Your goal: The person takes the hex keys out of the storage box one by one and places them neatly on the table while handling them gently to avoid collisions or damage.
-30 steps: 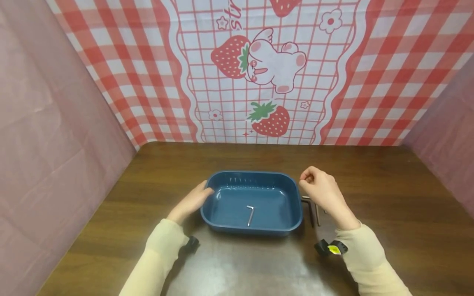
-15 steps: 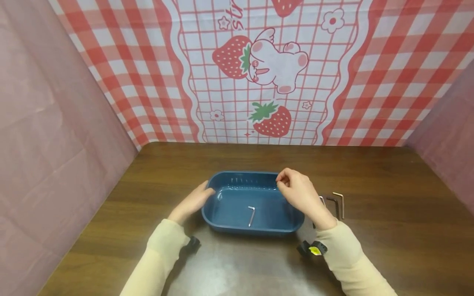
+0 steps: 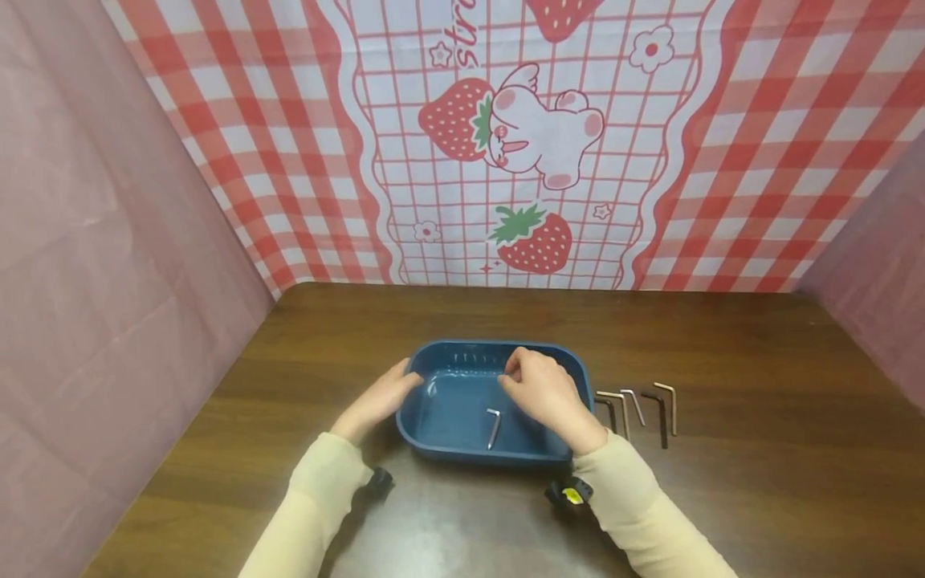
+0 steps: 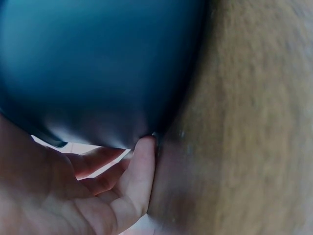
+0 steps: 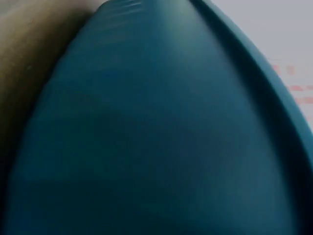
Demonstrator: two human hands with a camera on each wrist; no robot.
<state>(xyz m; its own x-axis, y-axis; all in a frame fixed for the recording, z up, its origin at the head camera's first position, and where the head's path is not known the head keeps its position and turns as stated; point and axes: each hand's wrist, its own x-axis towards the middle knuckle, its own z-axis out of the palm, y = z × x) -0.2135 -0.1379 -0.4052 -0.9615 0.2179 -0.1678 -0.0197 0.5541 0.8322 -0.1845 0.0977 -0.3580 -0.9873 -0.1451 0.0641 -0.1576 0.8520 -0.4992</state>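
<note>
A deep blue rectangular plastic basin (image 3: pixel 486 457) stands on the table. My left hand (image 3: pixel 377 401) grips its left end, thumb over the rim; the left wrist view shows that hand (image 4: pixel 98 196) against the basin's outer wall (image 4: pixel 107 73). One silver hex key (image 3: pixel 495 429) lies on the basin floor, left of my right hand (image 3: pixel 547 395). That hand is over the basin's right half, its thumb and index fingertips together; I cannot tell whether anything is between them. The right wrist view is filled by the blue basin wall (image 5: pixel 156 122), no fingers showing.
Several hex keys lie in a row right of the basin: a black one (image 3: pixel 662 419) and a gold one (image 3: pixel 674 411) farthest right, a silver one (image 3: pixel 637 407) nearer. The brown wooden table (image 3: pixel 462 522) backs onto a strawberry-print cloth (image 3: pixel 535 241).
My right hand has moved left from beside the basin's right end, above the hex keys, to over its inside, uncovering the row of keys. The left hand keeps its place.
</note>
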